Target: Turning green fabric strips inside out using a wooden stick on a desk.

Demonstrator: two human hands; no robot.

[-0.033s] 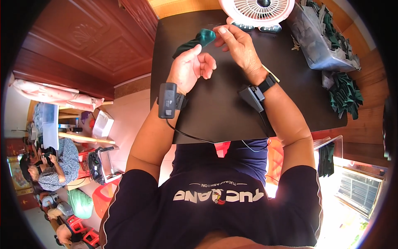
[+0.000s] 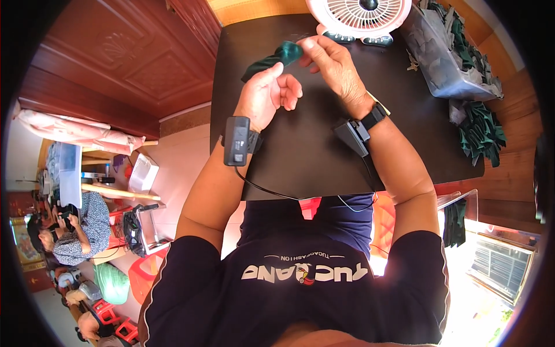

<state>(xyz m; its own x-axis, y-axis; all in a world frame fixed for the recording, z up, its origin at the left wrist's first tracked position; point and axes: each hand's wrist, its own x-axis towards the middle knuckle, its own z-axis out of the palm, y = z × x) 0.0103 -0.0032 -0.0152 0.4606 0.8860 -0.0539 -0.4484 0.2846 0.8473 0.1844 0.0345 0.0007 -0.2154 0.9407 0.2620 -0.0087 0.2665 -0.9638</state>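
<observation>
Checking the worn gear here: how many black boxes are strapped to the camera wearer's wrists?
2: the left box behind the left hand and the right box behind the right hand. Any underneath would be hidden.

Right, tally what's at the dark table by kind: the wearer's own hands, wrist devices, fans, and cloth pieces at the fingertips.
Hands: 2 (left hand, right hand)
Wrist devices: 2 (left device, right device)
Fan: 1
Green cloth: 1
Total: 6
</observation>
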